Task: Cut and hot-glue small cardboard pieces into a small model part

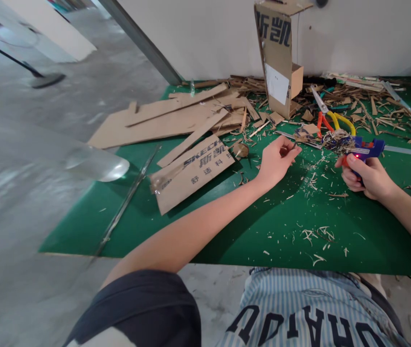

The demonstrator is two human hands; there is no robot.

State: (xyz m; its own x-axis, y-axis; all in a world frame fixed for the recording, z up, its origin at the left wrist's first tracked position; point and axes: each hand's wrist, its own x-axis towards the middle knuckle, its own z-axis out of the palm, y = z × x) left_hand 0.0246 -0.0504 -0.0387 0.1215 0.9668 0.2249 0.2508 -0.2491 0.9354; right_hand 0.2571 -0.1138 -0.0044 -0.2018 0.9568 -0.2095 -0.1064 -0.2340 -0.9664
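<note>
My right hand [368, 178] is wrapped around a blue hot glue gun [370, 147] with a small red light on it. A clear glue stick [410, 152] runs out of its back. Right at the gun's front is a tangled clump of shredded fibres [337, 140]; whether it touches the nozzle I cannot tell. To the left, my left hand [277, 161] pinches a small dark sliver [294, 146] between thumb and fingers. Just beyond both hands lie scissors with orange and yellow handles [343, 121], their blades pointing away. Another metal blade [308, 142] lies partly hidden by scraps.
A tall cardboard structure [276, 58] stands at the back of the green table [227, 231]. Cardboard sheets [147, 123] and a printed piece [198, 173] lie left. Scraps [368, 108] line the wall, with shavings [314, 234] in front. A clear plastic tube [97, 164] juts over the left edge.
</note>
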